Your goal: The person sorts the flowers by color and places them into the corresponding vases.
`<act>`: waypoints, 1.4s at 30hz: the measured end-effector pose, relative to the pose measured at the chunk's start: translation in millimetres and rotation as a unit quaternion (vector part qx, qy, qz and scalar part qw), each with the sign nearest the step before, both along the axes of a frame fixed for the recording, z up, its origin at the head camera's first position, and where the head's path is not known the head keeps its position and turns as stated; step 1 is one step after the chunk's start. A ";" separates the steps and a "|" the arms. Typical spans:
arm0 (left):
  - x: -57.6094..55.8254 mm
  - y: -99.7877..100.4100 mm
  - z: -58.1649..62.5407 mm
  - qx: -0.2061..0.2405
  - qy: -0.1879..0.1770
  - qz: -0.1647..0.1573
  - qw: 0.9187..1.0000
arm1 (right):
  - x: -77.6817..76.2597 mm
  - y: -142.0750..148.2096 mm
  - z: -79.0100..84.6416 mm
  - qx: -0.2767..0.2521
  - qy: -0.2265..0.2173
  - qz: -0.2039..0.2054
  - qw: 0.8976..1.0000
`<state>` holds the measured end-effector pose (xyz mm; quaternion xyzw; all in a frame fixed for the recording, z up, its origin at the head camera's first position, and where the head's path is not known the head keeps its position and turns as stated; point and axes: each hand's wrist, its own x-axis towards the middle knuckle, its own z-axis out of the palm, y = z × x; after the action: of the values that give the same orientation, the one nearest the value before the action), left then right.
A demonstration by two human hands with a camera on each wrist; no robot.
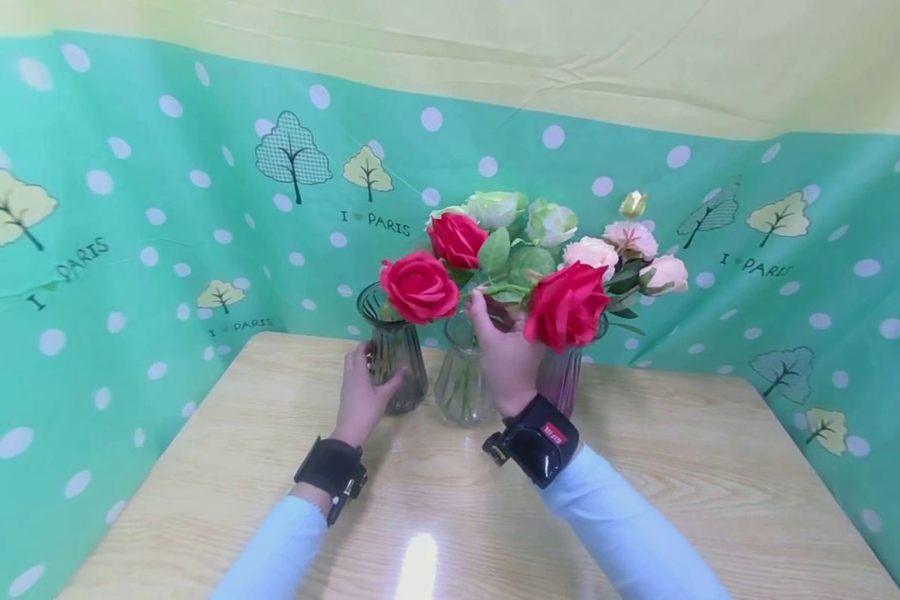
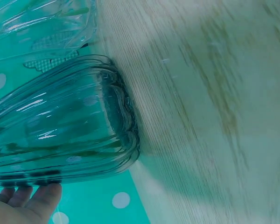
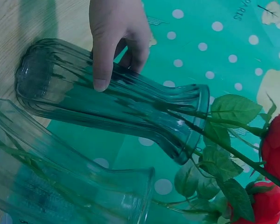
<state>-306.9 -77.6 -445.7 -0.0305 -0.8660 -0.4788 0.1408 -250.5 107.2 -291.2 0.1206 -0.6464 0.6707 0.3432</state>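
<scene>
My left hand holds the ribbed grey glass vase from its left side, thumb in front and fingers around the side. The right wrist view shows this grip on the same vase, with green stems inside. Two red roses lean out over its mouth. My right hand is raised in front of the middle clear vase, its thumb and fingers pinching a green rose stem. A large red rose hangs to the right of these fingers, partly covering the hand.
A purple-tinted vase stands right of the clear one, partly behind my right hand. Pink flowers rise above it, and pale green-white flowers above the middle. A polka-dot cloth hangs behind the wooden table.
</scene>
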 end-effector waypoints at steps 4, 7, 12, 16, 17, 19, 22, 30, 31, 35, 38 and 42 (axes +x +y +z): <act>0.7 0.2 0.1 -0.001 -0.001 -0.003 1.000 | 8.9 -7.4 12.0 0.009 -0.005 0.006 1.000; 1.5 0.3 0.7 0.003 -0.007 -0.001 1.000 | 8.8 -11.1 13.9 0.018 -0.010 0.016 1.000; 2.2 -0.3 1.4 0.009 -0.017 0.001 1.000 | 8.5 -14.7 14.2 0.062 -0.029 0.020 0.997; 3.0 -0.7 1.6 0.010 -0.018 -0.001 1.000 | 3.6 -16.4 10.3 0.083 -0.029 0.014 0.996; 3.2 -0.8 1.5 0.011 -0.018 0.000 1.000 | 1.4 -17.1 8.6 0.086 -0.026 0.012 0.996; 3.7 -1.0 1.3 0.011 -0.015 0.000 1.000 | -5.9 -18.0 3.3 0.097 -0.017 0.002 0.995; 3.8 -1.4 0.6 0.010 -0.012 0.001 1.000 | -18.2 -19.8 -5.5 0.130 -0.007 -0.022 0.991; 2.8 -4.0 -2.7 0.005 -0.015 -0.003 1.000 | -34.6 -26.8 -21.9 0.190 -0.020 -0.039 0.981; 2.7 -4.3 -3.3 0.004 -0.014 -0.003 1.000 | -35.2 -27.8 -22.9 0.197 -0.025 -0.035 0.979; 1.9 -4.7 -6.0 0.004 -0.008 -0.003 1.000 | -35.7 -31.3 -24.7 0.230 -0.037 -0.024 0.972; 1.4 -4.7 -7.1 0.005 -0.003 -0.003 1.000 | -35.6 -33.3 -27.3 0.227 -0.041 -0.011 0.973; 2.5 -4.4 -7.5 0.006 -0.004 0.000 1.000 | -33.7 -36.2 -37.7 0.102 -0.065 0.067 0.990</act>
<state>-304.4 -82.0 -453.1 -0.0274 -0.8635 -0.4845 0.1376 -284.2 71.0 -328.9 0.1541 -0.7231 0.6288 0.2406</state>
